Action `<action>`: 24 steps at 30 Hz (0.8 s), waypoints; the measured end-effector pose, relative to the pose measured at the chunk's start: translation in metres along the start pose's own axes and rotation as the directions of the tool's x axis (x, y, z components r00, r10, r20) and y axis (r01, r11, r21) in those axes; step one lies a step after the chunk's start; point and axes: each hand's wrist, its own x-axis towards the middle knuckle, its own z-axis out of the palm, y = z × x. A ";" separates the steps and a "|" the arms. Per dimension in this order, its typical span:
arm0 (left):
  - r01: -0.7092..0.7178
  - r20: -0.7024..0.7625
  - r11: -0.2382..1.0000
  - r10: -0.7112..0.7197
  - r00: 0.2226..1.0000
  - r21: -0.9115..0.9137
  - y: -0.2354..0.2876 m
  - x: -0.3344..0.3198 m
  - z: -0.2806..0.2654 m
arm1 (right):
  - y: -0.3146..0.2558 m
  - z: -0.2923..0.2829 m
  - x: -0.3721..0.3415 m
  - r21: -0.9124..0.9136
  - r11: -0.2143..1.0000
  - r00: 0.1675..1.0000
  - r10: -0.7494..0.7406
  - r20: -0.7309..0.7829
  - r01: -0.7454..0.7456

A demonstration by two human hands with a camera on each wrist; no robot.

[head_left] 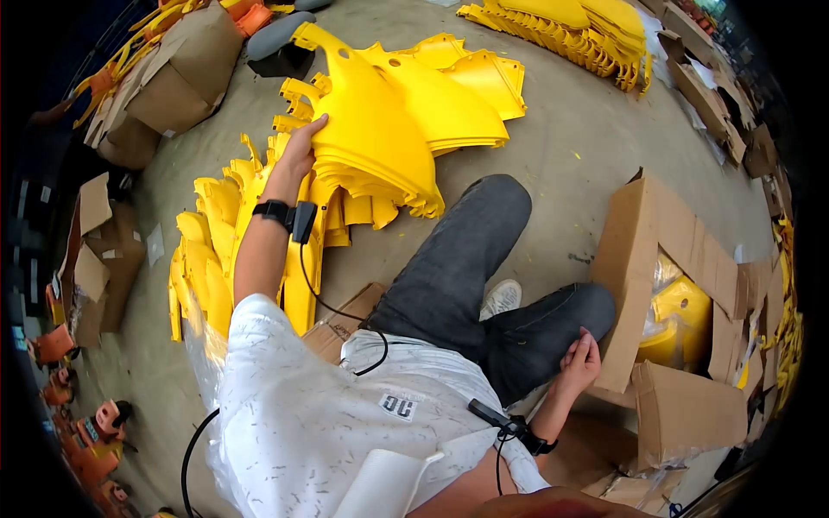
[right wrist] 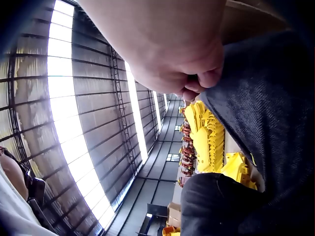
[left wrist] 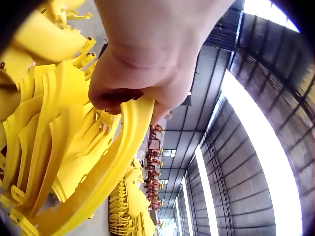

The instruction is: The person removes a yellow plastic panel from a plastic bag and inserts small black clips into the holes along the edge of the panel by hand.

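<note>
My left hand [head_left: 302, 148] grips the left edge of a curved yellow plastic panel [head_left: 367, 116]. In the left wrist view, the panel's long ribbed edge [left wrist: 123, 145] runs down from between thumb and fingers. Under and behind it lie similar yellow panels [head_left: 466, 108], overlapping in a stack. More narrow yellow panels [head_left: 220, 216] stand in a row beside my left forearm. My right hand [head_left: 579, 363] is beside my right knee, its fingers loosely curled and nothing in them. From the right wrist, those fingers [right wrist: 209, 76] appear right against the dark trousers [right wrist: 261, 98].
An open cardboard box [head_left: 626, 276] with yellow parts in plastic wrap stands at my right. Another long stack of yellow panels [head_left: 570, 34] lies at the far side of the floor. Cardboard boxes [head_left: 186, 78] and orange parts [head_left: 104, 432] line the left. A cable runs from my left wrist.
</note>
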 end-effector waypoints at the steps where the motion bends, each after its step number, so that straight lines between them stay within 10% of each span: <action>1: 0.002 -0.007 1.000 -0.003 1.000 -0.016 -0.003 0.008 0.000 | -0.002 0.002 0.001 -0.003 1.000 1.000 -0.003 0.009 0.003; 6: -0.014 -0.170 0.978 0.051 0.984 0.209 -0.027 0.088 -0.044 | -0.014 0.001 -0.002 0.018 0.999 0.999 -0.041 -0.027 0.042; 8: 0.128 -0.298 0.457 0.320 0.899 0.880 -0.025 0.094 -0.057 | -0.009 -0.006 -0.004 -0.002 0.999 0.998 -0.046 -0.031 0.046; 9: 0.130 -0.299 0.460 0.316 0.901 0.878 -0.025 0.091 -0.060 | -0.007 -0.010 -0.005 -0.019 0.999 0.998 -0.047 -0.034 0.046; 11: -0.085 -0.268 0.409 0.727 0.632 0.908 -0.012 0.072 -0.058 | -0.007 -0.017 -0.010 -0.004 0.999 0.999 -0.034 -0.029 0.034; 13: -0.349 -0.255 0.937 0.343 0.904 0.026 0.005 0.023 -0.011 | -0.005 -0.016 -0.016 0.039 0.999 1.000 0.011 -0.019 -0.010; 15: -0.176 0.208 0.842 0.319 0.925 -0.510 0.008 -0.040 0.045 | -0.008 -0.014 -0.018 0.091 0.992 0.996 0.086 0.028 -0.088; 24: 0.501 0.840 0.684 0.341 0.423 -0.530 -0.020 -0.182 0.230 | -0.055 0.010 -0.029 0.351 0.897 0.945 0.173 0.278 -0.268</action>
